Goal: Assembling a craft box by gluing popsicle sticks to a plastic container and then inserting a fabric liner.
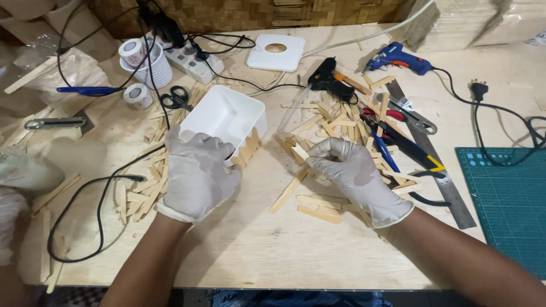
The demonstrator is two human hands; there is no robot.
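Both my hands wear white gloves. My left hand (196,170) grips the near edge of a white square plastic box (224,116), which has wooden sticks (248,149) stuck upright along its near right side. My right hand (352,173) rests on a scatter of flat wooden sticks (333,122) and pinches one short stick (298,153) by its end, just right of the box. More loose sticks (142,190) lie to the left of my left hand.
On the plywood table (250,244): a black glue gun (330,79), a blue glue gun (398,58), a steel ruler (435,159), pliers and cutters (398,139), scissors (176,98), tape rolls (138,95), a power strip (193,59), black cables (102,199), a green cutting mat (509,199).
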